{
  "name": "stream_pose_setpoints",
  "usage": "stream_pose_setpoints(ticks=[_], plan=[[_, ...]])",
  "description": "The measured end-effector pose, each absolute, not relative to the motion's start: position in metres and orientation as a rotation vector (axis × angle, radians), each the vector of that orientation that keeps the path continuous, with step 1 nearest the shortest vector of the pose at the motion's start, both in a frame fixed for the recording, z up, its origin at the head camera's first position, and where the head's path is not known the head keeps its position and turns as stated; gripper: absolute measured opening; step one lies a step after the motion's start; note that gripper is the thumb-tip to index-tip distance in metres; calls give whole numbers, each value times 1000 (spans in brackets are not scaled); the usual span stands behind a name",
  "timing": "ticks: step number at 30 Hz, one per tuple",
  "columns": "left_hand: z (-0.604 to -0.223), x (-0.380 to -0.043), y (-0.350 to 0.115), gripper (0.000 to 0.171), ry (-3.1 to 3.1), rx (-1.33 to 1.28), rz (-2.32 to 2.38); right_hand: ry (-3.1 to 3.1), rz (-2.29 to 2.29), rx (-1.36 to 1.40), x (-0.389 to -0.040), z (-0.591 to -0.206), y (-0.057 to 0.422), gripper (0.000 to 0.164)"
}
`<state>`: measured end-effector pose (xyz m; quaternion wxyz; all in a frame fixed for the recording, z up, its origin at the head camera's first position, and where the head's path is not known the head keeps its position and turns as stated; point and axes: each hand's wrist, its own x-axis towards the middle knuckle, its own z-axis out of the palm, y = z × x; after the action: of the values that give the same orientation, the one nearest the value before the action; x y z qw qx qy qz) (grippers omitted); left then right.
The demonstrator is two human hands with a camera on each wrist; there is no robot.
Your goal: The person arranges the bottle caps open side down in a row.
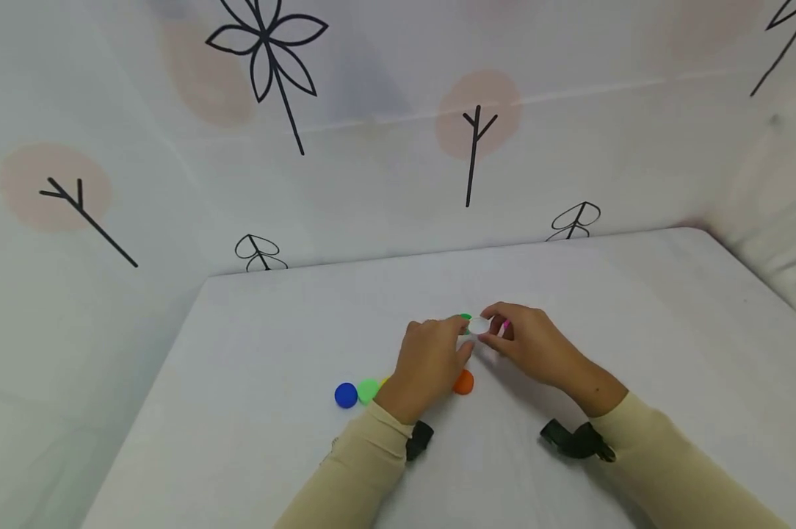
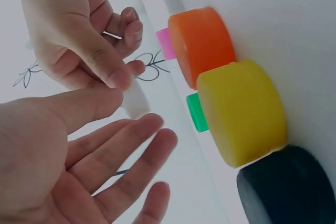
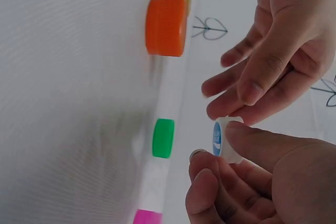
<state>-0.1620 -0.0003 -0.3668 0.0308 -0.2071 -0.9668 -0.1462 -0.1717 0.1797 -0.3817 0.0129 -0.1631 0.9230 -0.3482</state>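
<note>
The white cap (image 3: 227, 151) has blue print (image 3: 217, 138). Near caps (image 1: 346, 395) run blue, light green, yellow, orange rightwards; far caps (image 3: 163, 138) are green, pink. Black plants (image 1: 264, 36) pattern the white backdrop (image 1: 371, 191).

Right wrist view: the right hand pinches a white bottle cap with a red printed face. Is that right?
Not quite: the white bottle cap that the right hand pinches has a blue printed face, not a red one; the right wrist view shows it.

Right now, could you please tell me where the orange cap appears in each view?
Head: the orange cap is below centre, slightly right.
Left wrist: upper part, right of centre.
Right wrist: upper part, near the middle.
Shared landmark: the white cap, pinched in the right hand.
</note>
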Motion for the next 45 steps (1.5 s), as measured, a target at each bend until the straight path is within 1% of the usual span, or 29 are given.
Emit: stream_pose_setpoints(ticks=[8,17,27,36,45], plan=[[-362,-166,-4,30,-2944,-602,-607,2832,-1159,-508,-173,-372,181,33],[-360,-166,-5,27,-2910,-567,-572,2718,-1328,-466,-171,-374,183,36],[-356,-168,-8,24,-2858,-537,-658,2740,-1413,-425,-171,-373,181,32],[-346,-171,-12,28,-2908,-502,-823,2720,-1463,-355,-170,-368,178,36],[-343,-175,-17,31,-2947,-509,-1005,2762,-1531,-412,-169,-368,176,33]])
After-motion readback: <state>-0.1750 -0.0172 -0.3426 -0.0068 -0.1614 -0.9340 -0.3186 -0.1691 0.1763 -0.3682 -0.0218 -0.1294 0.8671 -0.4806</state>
